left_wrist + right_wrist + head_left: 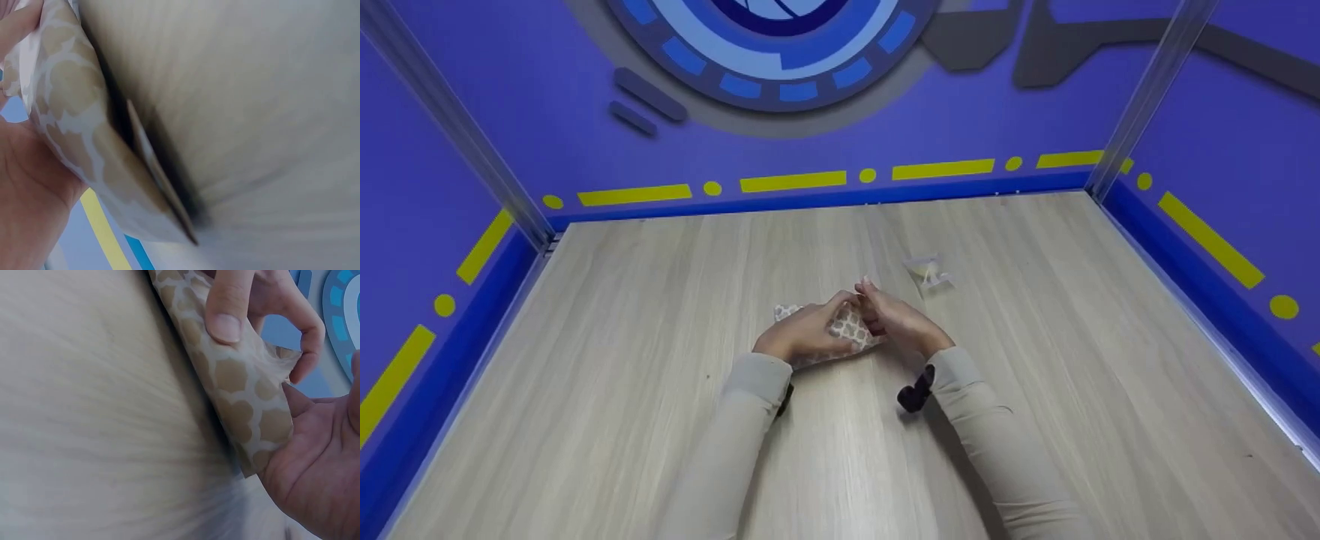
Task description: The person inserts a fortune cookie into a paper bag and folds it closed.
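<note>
Sleeves (709,450): light beige pair coming up from the bottom of the head view, so that's the closest stuff.
Wrist gear (915,390): small black gadget by the right cuff, and a bit of black pokes out at the left cuff too.
Left grip (806,330): yep, grasping the patterned paper (851,328), with the thumb pressed down on it, super clear from the right wrist cam.
Right grip (904,321): right up against the other end of the paper, palm turned toward it. Fingers are partly hidden, so I can't tell if it's pinching or just touching.
Patterned paper: tan blotches with white lines, sits between both hands around the middle of the surface (622,360). Thin edge sticks out along the bottom, shadow underneath, can't say if it touches down.
Clear packet (928,271): see-through little thing with something pale inside, lying past the right grip, apart from it.
Surface: pale wood grain.
Walls (780,157): blue-purple, yellow dashes and dots, big ring graphic (780,91) at the back.
</note>
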A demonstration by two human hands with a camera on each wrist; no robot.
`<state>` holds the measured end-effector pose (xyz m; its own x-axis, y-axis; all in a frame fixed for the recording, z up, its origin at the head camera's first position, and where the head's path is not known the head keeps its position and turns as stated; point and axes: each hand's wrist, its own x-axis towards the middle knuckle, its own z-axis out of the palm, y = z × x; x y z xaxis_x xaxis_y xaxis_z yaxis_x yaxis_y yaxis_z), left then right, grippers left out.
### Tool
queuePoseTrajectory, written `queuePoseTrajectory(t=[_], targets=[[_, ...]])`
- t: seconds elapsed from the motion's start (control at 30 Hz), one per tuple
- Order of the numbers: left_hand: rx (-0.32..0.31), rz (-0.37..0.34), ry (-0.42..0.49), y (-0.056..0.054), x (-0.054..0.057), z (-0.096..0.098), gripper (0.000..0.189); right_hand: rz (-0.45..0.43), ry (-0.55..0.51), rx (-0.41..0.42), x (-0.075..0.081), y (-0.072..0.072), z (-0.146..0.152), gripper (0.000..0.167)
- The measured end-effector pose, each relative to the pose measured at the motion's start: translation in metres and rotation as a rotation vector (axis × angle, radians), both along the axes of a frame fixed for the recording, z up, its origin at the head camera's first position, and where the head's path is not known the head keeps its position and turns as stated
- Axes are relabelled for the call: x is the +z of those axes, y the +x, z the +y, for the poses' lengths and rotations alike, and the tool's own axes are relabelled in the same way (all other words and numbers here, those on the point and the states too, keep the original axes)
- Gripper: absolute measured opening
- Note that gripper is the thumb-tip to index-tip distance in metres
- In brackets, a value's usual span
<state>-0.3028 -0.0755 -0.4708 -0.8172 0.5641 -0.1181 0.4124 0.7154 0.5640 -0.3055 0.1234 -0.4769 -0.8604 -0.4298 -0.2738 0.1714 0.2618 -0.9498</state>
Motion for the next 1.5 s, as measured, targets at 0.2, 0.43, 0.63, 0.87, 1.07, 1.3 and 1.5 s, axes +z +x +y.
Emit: queuePoseTrajectory(t=[0.2, 0.43, 0.63, 0.87, 1.07, 1.3, 1.5], targets=[[-0.004, 0.011, 0.005, -0.001, -0.001, 0.0, 0.072, 0.016, -0.041, -0.009, 0.003, -0.002, 0.007, 0.061], [0.001, 0.009, 0.013, -0.001, -0.001, -0.001, 0.068, 0.037, -0.124, -0.019, 0.007, -0.004, 0.017, 0.053], [-0.01, 0.019, 0.013, -0.001, 0.0, -0.001, 0.068, 0.137, -0.05, -0.031, 0.011, -0.004, 0.029, 0.046], [-0.027, 0.02, 0.023, -0.002, 0.0, -0.002, 0.071, 0.354, 0.102, -0.109, 0.012, -0.006, 0.039, 0.04], [-0.032, 0.027, 0.029, -0.002, -0.001, -0.002, 0.07, 0.572, 0.238, -0.175, 0.011, -0.012, 0.049, 0.033], [-0.045, 0.031, 0.031, -0.004, -0.002, -0.001, 0.069, 0.8, 0.337, -0.142, 0.009, -0.016, 0.069, 0.039], [-0.048, 0.028, 0.031, -0.004, -0.002, -0.001, 0.071, 0.838, 0.389, -0.121, 0.008, -0.02, 0.084, 0.045]])
